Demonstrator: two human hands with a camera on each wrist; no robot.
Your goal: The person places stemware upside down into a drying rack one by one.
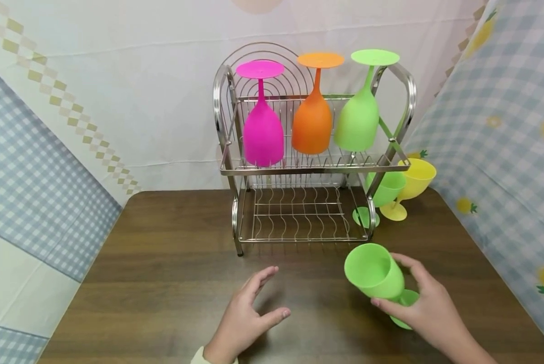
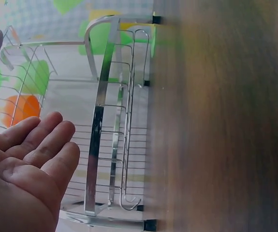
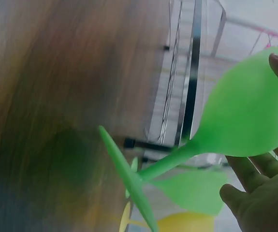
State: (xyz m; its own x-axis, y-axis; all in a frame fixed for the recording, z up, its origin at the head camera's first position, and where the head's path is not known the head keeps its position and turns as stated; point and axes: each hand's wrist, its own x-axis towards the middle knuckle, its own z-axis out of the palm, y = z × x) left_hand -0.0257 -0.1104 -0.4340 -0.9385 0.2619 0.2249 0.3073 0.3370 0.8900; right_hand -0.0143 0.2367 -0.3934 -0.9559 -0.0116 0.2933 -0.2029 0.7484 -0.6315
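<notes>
The right hand [image 1: 428, 308] holds a tilted green goblet [image 1: 392, 283], thumb and fingers spread to the width of its bowl, the mouth aimed toward 11 o'clock and the foot toward 5. Between 8 and 9 o'clock from that goblet, the left hand [image 1: 242, 321] hovers over the brown wood-grain table [image 1: 162, 273], thumb and fingers wide apart, nothing in its grasp. At 11 o'clock stands a two-tier chrome dish rack [image 1: 317, 171]. On its upper tier an upturned orange goblet [image 1: 311, 126] has a magenta goblet [image 1: 262, 134] at 9 o'clock and a light-green goblet [image 1: 357, 124] at 3 (both upturned too). An upright green goblet [image 1: 389, 188] stands at 12 o'clock from the held one, a yellow goblet [image 1: 418, 177] at 1.
</notes>
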